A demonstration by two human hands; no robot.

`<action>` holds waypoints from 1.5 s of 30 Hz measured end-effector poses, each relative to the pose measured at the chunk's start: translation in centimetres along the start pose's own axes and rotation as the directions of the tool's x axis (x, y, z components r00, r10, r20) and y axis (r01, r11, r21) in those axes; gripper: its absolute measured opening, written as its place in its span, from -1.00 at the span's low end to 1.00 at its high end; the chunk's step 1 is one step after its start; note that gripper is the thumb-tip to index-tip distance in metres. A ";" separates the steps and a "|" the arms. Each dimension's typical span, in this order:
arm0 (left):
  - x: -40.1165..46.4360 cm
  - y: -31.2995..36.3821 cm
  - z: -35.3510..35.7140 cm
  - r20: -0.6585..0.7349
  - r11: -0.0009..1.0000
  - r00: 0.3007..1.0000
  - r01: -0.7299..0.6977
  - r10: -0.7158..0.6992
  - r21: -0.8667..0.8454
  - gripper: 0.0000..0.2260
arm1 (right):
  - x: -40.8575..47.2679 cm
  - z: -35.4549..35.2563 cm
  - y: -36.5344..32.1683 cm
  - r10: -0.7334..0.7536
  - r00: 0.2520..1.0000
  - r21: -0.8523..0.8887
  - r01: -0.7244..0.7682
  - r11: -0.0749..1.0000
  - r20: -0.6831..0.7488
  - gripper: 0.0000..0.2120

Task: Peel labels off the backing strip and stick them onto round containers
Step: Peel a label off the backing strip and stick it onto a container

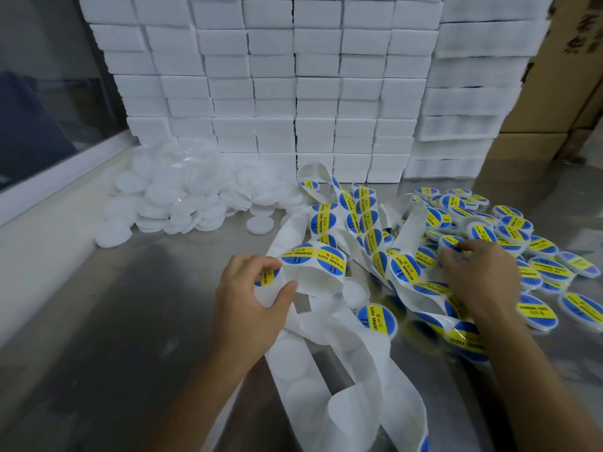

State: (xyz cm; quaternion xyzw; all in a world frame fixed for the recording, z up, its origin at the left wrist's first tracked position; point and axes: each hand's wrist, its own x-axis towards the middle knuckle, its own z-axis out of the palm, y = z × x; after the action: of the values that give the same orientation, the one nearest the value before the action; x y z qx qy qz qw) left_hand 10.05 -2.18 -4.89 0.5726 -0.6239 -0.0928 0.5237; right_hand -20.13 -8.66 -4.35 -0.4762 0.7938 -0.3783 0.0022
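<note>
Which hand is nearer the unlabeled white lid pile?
Left. The left hand, pinching the backing strip, sits right of and below the white lid pile; the right hand is farther right, among labeled containers.

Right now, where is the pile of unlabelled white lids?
In the head view, the unlabelled white lids lie far left on the metal table, against the stacked white foam boxes.

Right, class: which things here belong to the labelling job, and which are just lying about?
Job:
white backing strip in left hand
round blue-and-yellow labels
labelled round containers, right hand on them
plain white round containers

Lying about:
stacked white foam blocks
brown cardboard boxes
</note>
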 end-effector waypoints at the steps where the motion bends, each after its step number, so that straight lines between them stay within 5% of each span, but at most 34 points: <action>1: 0.0 -0.1 0.0 -0.008 1.000 1.000 0.007 -0.007 0.002 -0.79 | -0.1 -0.1 -0.1 -0.032 0.999 0.007 0.032 0.999 -0.010 -0.68; 8: 0.0 -1.0 0.3 0.012 0.996 0.998 0.069 -0.070 0.064 -0.72 | -4.1 -1.4 -4.5 -0.412 0.885 0.254 0.458 0.852 -0.217 -0.94; 13: 0.0 -1.1 0.5 0.020 0.987 0.991 0.135 -0.134 -0.084 -0.66 | -8.7 -1.0 -7.6 -0.624 0.776 0.575 0.468 0.670 0.095 -0.92; 17: -0.1 -0.5 0.8 0.105 0.923 0.981 0.187 -0.161 -0.335 -0.63 | -11.1 1.0 -8.4 -0.653 0.686 0.664 0.328 0.671 0.321 -0.92; 24: -1.0 0.5 1.1 0.197 0.942 0.971 -0.065 0.135 -0.328 -0.58 | -11.6 1.5 -9.1 -0.451 0.805 0.753 0.009 0.658 0.385 -0.69; 28: -1.2 1.0 1.0 0.291 0.856 0.957 0.152 -0.002 -0.494 -0.57 | -11.0 1.0 -8.9 -0.503 0.794 0.794 0.043 0.607 0.341 -0.52; 37: -0.6 0.8 1.0 0.527 0.559 0.825 0.540 -0.203 -0.630 -0.56 | -10.2 -0.2 -8.4 -0.684 0.621 0.855 0.040 0.517 0.384 -0.36; 40: -0.5 0.5 1.2 0.533 0.503 0.819 0.559 -0.211 -0.660 -0.74 | -10.5 -0.1 -8.8 -0.684 0.652 0.817 0.170 0.551 0.326 -0.47; 45: -0.2 0.5 1.0 0.445 0.505 0.852 0.523 -0.276 -0.687 -0.83 | -11.0 0.6 -8.7 -0.669 0.743 0.630 0.517 0.580 0.007 -0.76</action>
State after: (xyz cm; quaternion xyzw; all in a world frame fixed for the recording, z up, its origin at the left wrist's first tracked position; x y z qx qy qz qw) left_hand 8.95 -2.28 -5.05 0.3925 -0.4335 -0.5560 0.5906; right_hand -7.32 -2.99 -3.44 -0.7324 0.4206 -0.5219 0.1200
